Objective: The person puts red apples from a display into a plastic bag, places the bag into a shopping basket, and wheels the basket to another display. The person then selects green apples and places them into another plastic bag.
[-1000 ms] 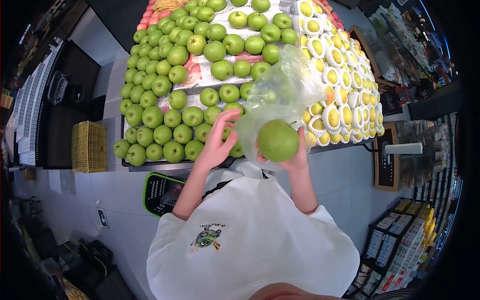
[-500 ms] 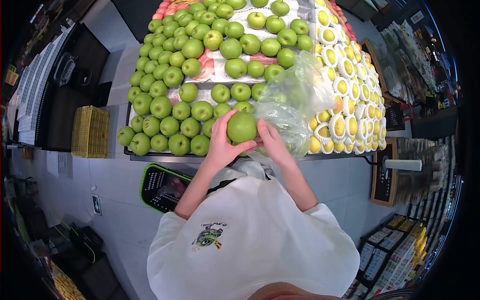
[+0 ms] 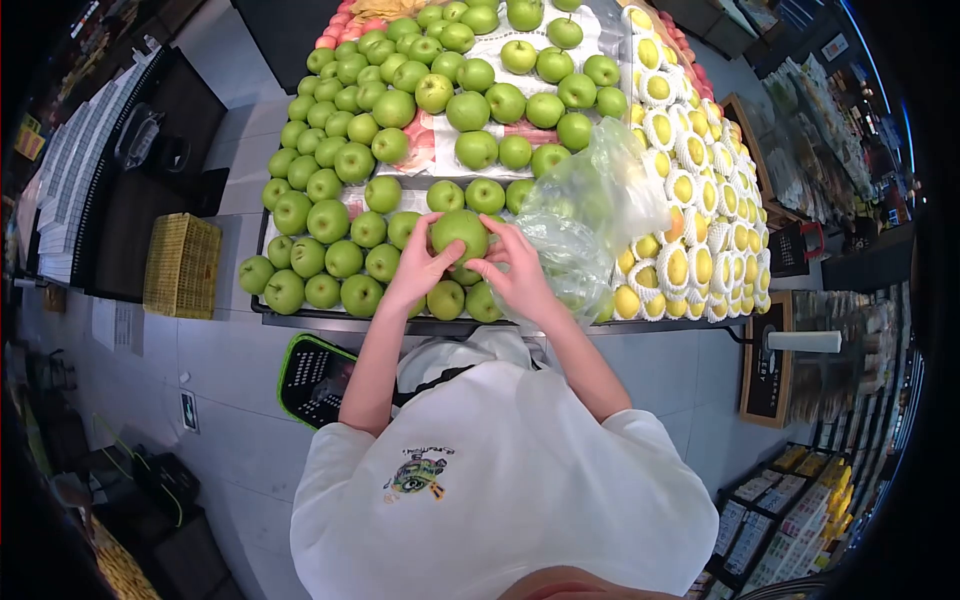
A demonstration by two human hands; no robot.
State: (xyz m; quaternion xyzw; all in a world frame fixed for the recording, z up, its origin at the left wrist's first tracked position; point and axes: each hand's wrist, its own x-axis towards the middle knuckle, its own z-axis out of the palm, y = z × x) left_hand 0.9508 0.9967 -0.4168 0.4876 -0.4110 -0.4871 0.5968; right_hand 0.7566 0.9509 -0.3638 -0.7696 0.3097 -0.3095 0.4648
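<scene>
A green apple (image 3: pixel 461 234) is held over the near edge of the fruit display, between my two hands. My left hand (image 3: pixel 420 265) wraps its left side, with the thumb across the front. On the other side, the fingers of my right hand (image 3: pixel 516 270) curl against the apple's right edge. A clear plastic bag (image 3: pixel 585 215) lies crumpled on the fruit just right of my right hand; its contents are hard to make out. Rows of green apples (image 3: pixel 328 222) surround the hands to the left and behind.
Yellow fruit in white foam nets (image 3: pixel 690 185) fills the right of the display. A black basket with a green rim (image 3: pixel 290 375) is on the floor below. At left stands a yellow woven basket (image 3: pixel 182 265); a framed black sign (image 3: pixel 766 372) is at right.
Both hands have moved left with the apple, away from the plastic bag. The apple has turned in the grip, and the view has shifted slightly.
</scene>
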